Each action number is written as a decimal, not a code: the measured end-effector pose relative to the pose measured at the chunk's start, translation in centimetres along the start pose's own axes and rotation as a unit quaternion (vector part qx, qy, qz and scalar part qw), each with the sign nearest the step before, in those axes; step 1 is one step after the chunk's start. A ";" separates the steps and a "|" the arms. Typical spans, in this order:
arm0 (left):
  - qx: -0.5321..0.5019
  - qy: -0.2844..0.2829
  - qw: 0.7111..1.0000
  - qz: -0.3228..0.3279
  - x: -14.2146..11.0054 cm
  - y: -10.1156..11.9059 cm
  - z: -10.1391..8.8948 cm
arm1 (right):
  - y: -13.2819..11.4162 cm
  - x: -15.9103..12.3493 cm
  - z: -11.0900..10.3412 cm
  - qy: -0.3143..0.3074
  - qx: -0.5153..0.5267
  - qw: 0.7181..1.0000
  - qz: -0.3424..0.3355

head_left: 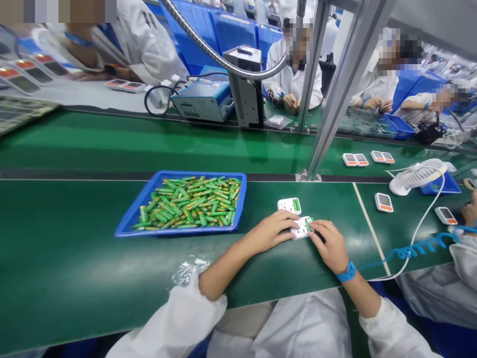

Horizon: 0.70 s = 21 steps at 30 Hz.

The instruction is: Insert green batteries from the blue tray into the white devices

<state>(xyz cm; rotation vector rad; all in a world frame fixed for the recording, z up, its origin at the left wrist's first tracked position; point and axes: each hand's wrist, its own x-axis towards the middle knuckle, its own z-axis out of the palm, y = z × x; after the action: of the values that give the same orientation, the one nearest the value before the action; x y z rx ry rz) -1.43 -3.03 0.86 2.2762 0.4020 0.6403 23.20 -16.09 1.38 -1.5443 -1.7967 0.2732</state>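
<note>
My left hand [274, 231] grips the left side of a small white device [299, 229] that lies back up on the green bench. A green battery [307, 225] shows at the right of this device, partly hidden by fingers. My right hand [330, 244] has its thumb and fingers closed on a green battery at that edge; how far it sits in the slot I cannot tell. Just behind lies a second white device [285, 204] with green batteries in its slot. A blue tray [179, 232] heaped with green batteries [194, 204] stands to the left.
Crumpled clear plastic [191, 270] lies near my left forearm. A metal post [333, 94] rises behind the devices. Rightward are a finished-looking device [383, 202], a white fan [417, 175] with its cable, and a blue coiled cord [413, 248]. A co-worker's sleeve [465, 258] is at the right edge.
</note>
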 end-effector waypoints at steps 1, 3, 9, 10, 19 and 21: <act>-0.003 -0.002 1.000 0.000 0.0 0.0 -0.1 | -0.1 0.0 -0.2 -0.002 0.006 1.000 0.005; -0.009 -0.002 1.000 0.000 -0.1 0.0 -0.1 | -0.1 0.0 -0.6 -0.009 0.022 1.000 0.013; -0.017 0.000 1.000 0.005 -0.1 -0.7 0.1 | -0.1 -0.1 -0.7 -0.029 0.032 0.999 0.002; -0.019 0.001 1.000 0.009 -0.1 -0.8 0.1 | -0.2 -0.2 -0.6 -0.030 0.028 0.999 0.000; 0.014 -0.001 1.000 0.009 0.0 0.3 0.0 | 0.2 -0.1 -0.4 0.000 0.053 0.998 0.045; 0.028 -0.006 1.000 -0.006 -0.1 0.8 0.0 | 0.5 -0.2 -0.3 0.015 0.039 0.997 0.061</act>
<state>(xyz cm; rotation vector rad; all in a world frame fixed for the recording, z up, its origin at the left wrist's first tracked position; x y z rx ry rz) -1.44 -3.61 1.36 2.3265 0.4336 0.6164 23.72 -16.21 1.21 -1.5973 -1.6527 0.3722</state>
